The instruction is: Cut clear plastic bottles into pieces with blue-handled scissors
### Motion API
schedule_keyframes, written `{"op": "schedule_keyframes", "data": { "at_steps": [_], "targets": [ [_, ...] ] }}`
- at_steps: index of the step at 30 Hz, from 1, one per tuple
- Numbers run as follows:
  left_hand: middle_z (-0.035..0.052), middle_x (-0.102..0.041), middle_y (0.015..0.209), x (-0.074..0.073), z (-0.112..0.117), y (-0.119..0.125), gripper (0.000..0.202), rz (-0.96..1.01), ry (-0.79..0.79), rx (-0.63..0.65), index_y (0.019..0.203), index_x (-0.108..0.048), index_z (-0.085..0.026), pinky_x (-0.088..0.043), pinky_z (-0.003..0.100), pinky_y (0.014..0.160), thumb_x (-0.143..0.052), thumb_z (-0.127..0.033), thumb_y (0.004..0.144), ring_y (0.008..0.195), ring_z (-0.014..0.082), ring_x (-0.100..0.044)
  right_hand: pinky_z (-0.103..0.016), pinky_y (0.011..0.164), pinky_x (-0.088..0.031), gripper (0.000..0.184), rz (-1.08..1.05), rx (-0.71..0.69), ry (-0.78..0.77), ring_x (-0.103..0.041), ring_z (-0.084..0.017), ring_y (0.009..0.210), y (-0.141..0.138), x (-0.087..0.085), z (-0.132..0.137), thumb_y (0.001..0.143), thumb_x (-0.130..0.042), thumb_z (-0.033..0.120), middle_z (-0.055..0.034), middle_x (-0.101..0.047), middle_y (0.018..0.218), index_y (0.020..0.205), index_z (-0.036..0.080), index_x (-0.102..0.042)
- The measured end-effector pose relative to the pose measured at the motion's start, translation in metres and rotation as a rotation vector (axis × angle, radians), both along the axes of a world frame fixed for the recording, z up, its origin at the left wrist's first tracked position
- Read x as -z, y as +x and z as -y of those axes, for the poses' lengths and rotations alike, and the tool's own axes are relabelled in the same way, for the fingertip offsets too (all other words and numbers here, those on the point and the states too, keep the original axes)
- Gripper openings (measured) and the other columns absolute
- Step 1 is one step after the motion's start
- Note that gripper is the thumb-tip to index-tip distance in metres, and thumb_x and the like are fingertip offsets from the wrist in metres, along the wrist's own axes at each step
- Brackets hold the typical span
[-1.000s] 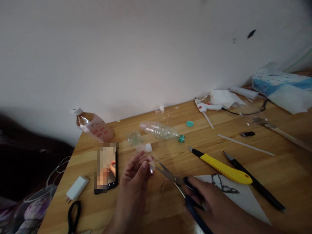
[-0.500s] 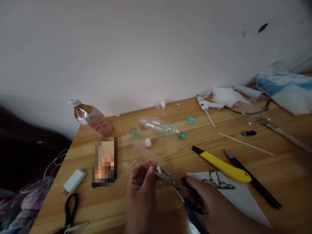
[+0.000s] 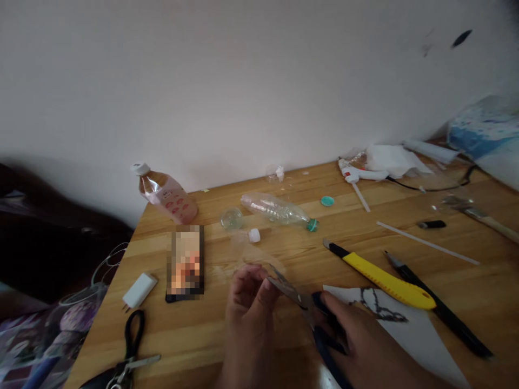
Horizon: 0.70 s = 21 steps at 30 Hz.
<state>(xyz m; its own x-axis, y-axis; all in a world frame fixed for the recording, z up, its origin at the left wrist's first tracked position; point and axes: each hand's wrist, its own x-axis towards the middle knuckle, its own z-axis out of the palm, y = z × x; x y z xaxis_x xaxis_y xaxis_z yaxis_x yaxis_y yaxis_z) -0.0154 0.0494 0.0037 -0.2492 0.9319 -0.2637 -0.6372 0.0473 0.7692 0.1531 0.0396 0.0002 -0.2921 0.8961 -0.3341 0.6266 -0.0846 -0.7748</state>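
Observation:
My right hand (image 3: pixel 348 329) is closed around the dark handles of a pair of scissors (image 3: pixel 292 293). The blades stand slightly apart and point left, their tips beside the fingertips of my left hand (image 3: pixel 253 302). Those fingers are pinched together; what they hold is too small or see-through to make out. Faint clear plastic (image 3: pixel 259 258) shows just beyond them, next to a white-capped bottle top (image 3: pixel 253 235). Under my right wrist lies white paper (image 3: pixel 421 337) with a dark outline drawing (image 3: pixel 383 310).
A yellow box cutter (image 3: pixel 385 278) and a black pen-like tool (image 3: pixel 450 319) lie right. Behind are a clear bottle (image 3: pixel 279 209), a teal cap (image 3: pixel 327 201) and a glue gun (image 3: pixel 365 174). Leftward are a pink drink bottle (image 3: pixel 172 200), a phone (image 3: pixel 185 262), a charger (image 3: pixel 140 292) and keys (image 3: pixel 121 373).
The view has turned slightly left, so everything sits further right. The scissor blades now show apart at the tips beside my left fingers. Both hands keep nearly the same pose.

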Motion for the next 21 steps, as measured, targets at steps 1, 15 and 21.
{"op": "schedule_keyframes", "data": {
  "at_steps": [1, 15, 21],
  "targets": [
    [-0.0030, -0.070, 0.080, 0.0016, 0.0006, 0.0003, 0.019, 0.009, 0.000, -0.003, 0.083, -0.072, -0.025, -0.054, 0.022, 0.071, -0.086, -0.023, 0.071, 0.074, 0.0109, -0.064, -0.029, 0.061, -0.045, 0.008, -0.010, -0.005, 0.000, -0.064, -0.019, 0.066, -0.0002, -0.0005, -0.0001, 0.080, -0.060, 0.019, -0.0008, -0.067, 0.073, 0.082, 0.025, -0.055],
    [-0.0023, -0.069, 0.077, 0.0080, -0.0027, -0.0022, 0.017, -0.084, 0.012, 0.024, 0.080, -0.072, -0.023, -0.054, 0.024, 0.066, -0.085, -0.021, 0.071, 0.069, 0.0118, -0.063, -0.033, 0.060, -0.043, 0.014, 0.126, -0.021, 0.051, -0.063, -0.021, 0.067, -0.0007, 0.0002, 0.0021, 0.077, -0.058, 0.013, -0.0023, -0.066, 0.074, 0.082, 0.025, -0.052],
    [-0.0031, -0.072, 0.073, 0.0018, -0.0026, -0.0006, 0.018, -0.103, -0.029, -0.013, 0.075, -0.074, -0.024, -0.054, 0.020, 0.066, -0.088, -0.018, 0.066, 0.068, 0.0103, -0.064, -0.032, 0.062, -0.041, 0.021, 0.166, -0.060, 0.048, -0.063, -0.021, 0.070, -0.0005, 0.0016, 0.0004, 0.076, -0.059, 0.007, -0.0015, -0.066, 0.076, 0.082, 0.025, -0.049]
  ]
}}
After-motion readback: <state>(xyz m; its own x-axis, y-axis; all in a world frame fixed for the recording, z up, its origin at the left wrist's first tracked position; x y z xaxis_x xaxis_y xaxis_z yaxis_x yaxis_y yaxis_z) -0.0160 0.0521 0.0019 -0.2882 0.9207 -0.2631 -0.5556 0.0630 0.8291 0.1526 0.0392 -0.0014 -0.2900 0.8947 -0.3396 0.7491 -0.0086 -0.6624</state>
